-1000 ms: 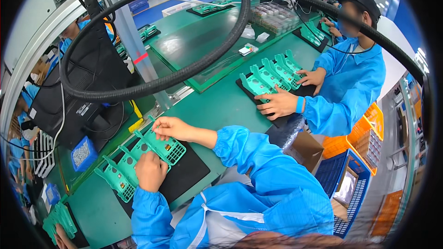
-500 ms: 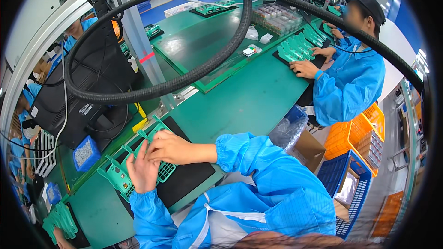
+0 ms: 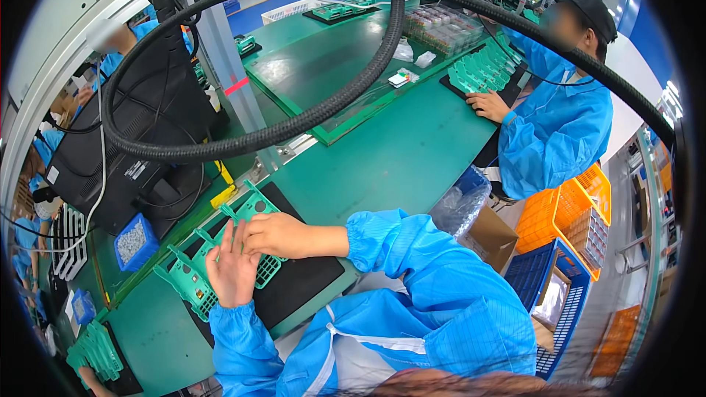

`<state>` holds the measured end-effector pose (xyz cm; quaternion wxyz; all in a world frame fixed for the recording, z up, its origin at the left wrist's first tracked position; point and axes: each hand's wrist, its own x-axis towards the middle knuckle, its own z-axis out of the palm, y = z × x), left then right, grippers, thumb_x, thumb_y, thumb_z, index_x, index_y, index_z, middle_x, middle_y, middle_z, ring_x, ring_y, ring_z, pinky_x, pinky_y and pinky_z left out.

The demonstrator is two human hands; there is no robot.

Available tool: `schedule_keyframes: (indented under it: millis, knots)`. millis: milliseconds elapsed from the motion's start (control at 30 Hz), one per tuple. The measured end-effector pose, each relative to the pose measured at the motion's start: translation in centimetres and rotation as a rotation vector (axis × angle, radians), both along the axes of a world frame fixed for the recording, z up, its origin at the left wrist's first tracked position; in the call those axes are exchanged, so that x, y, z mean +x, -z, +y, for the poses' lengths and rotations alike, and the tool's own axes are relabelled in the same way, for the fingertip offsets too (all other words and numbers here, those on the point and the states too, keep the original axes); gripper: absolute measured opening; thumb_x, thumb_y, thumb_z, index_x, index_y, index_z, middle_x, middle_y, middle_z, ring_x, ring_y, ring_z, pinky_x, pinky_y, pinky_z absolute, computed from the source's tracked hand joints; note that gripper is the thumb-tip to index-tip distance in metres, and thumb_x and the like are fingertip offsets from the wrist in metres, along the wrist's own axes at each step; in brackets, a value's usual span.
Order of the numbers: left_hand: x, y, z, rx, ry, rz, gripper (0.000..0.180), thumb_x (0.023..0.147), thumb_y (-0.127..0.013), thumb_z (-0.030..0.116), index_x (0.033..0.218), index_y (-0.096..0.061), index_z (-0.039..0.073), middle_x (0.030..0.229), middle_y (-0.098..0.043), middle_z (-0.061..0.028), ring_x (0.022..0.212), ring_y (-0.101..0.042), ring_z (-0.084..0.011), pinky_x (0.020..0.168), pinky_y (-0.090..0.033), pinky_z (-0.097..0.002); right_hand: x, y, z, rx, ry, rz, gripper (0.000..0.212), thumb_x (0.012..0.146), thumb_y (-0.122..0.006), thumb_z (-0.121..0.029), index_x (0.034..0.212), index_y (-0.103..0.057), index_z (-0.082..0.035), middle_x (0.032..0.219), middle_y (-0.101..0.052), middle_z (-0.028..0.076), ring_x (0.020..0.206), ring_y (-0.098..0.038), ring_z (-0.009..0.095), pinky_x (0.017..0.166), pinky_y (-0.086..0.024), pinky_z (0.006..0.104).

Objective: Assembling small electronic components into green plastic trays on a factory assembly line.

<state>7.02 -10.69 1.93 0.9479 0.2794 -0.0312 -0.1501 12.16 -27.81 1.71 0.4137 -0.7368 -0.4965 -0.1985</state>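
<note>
Green plastic frames (image 3: 193, 284) with grid-like ends lie in a row on a black mat (image 3: 300, 279) in front of me. My left hand (image 3: 234, 270) is raised over them, palm turned up and fingers stretched out. My right hand (image 3: 283, 236) reaches across from the right. Its fingers are bent and pinched together at the left hand's fingers. Anything between those fingertips is too small or hidden to make out. Both hands cover part of the middle frames.
A blue bin of small pale parts (image 3: 135, 244) stands left, by a black monitor (image 3: 125, 154). A thick black cable (image 3: 243, 148) loops above the green bench (image 3: 368, 173). At right a co-worker (image 3: 555, 125) sits by more green frames (image 3: 485, 70); crates (image 3: 562, 209) stand below.
My right hand's fingers have shifted slightly against my left hand, which stays raised with fingers stretched. The co-worker's far hand has left the green frames at right.
</note>
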Motion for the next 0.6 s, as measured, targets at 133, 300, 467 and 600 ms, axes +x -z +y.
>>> schedule_keyframes:
  millis: [133, 300, 467, 600]
  knots:
    - [0.0, 0.5, 0.0, 0.055, -0.02, -0.073, 0.067, 0.089, -0.049, 0.036, 0.145, -0.026, 0.006, 0.148, -0.029, -0.015, 0.124, -0.043, -0.0247, 0.1, -0.037, -0.0367, -0.3, -0.5, 0.0, -0.035, -0.003, 0.001, 0.017, 0.069, -0.069, -0.012, 0.085, -0.065, -0.011, 0.089, -0.061, 0.001, 0.084, -0.058, 0.023, 0.072, -0.05, 0.0341]
    - [-0.4, -0.3, -0.5, 0.2, -0.066, -0.137, 0.067, 0.09, -0.05, 0.031, 0.145, -0.025, 0.003, 0.146, -0.033, -0.018, 0.125, -0.044, -0.0254, 0.104, -0.036, -0.0382, 0.0, -0.8, -0.1, 0.023, -0.08, 0.062, 0.017, 0.07, -0.068, -0.01, 0.087, -0.063, -0.008, 0.088, -0.061, 0.005, 0.085, -0.058, 0.026, 0.072, -0.049, 0.0353]
    - [-0.8, -0.5, -0.6, 0.782, -0.319, -0.305, 0.053, 0.091, -0.055, 0.015, 0.14, -0.038, 0.004, 0.132, -0.049, -0.0143, 0.115, -0.054, -0.0225, 0.096, -0.044, -0.0349, 0.4, -0.4, -0.3, 0.28, -0.18, 0.76, 0.011, 0.083, -0.065, -0.004, 0.094, -0.063, -0.002, 0.088, -0.064, 0.007, 0.083, -0.064, 0.019, 0.074, -0.051, 0.0303]
    - [-0.8, -0.4, 0.1, 0.838, -0.331, -0.221, 0.036, 0.091, -0.057, 0.01, 0.126, -0.053, 0.002, 0.114, -0.061, -0.0082, 0.101, -0.06, -0.016, 0.079, -0.05, -0.0276, 1.4, 1.0, -0.4, 0.287, -0.287, 0.968, 0.013, 0.085, -0.065, -0.004, 0.097, -0.062, 0.0, 0.092, -0.067, 0.007, 0.084, -0.065, 0.014, 0.073, -0.053, 0.027]
